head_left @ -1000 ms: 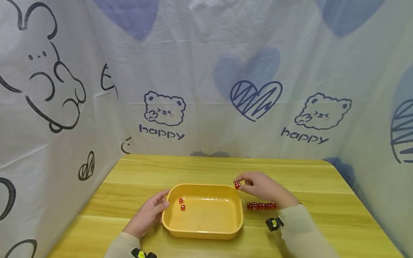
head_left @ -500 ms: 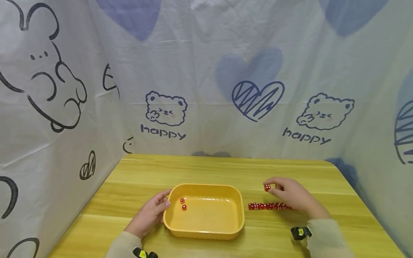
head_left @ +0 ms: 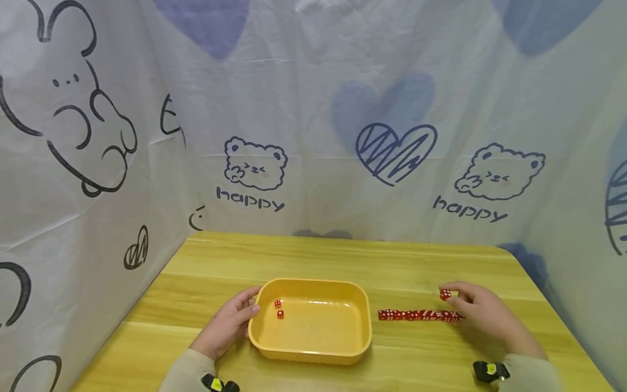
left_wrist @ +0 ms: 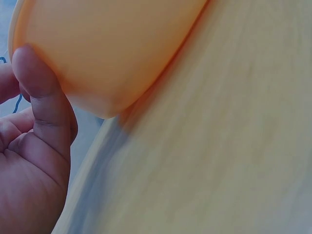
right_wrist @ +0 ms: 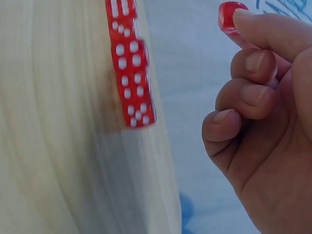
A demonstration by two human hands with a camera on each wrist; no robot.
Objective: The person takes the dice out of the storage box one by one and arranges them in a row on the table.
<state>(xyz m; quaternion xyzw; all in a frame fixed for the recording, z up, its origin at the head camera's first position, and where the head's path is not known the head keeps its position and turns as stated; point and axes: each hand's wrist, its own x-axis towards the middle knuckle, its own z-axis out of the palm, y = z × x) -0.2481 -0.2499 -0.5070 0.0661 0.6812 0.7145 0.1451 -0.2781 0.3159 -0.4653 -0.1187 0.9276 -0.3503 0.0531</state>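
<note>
My left hand point(head_left: 227, 324) holds the left end of a yellow plastic tray point(head_left: 308, 356), its thumb at the rim; the left wrist view shows this same grip on the tray wall point(left_wrist: 117, 53). Two red dice point(head_left: 280, 314) lie in the tray near that end. Between thumb and index finger, my right hand point(head_left: 487, 313) pinches a red die point(head_left: 444, 294) with white dots, raised above the right part of a row of red dice point(head_left: 416, 316). In the right wrist view the other fingers curl beneath the held die point(right_wrist: 229, 17), apart from the row point(right_wrist: 131, 83).
The wooden table point(head_left: 318, 258) carries the tray, with the dice row just to its right. White cloth point(head_left: 313, 109) with bear and heart drawings hangs behind the table and along both sides. A dark camera strap point(head_left: 491, 372) sits on the right wrist.
My right hand has moved rightward, from beside the tray's far right corner to the right end of the dice row, still pinching the die. The left hand stays on the tray.
</note>
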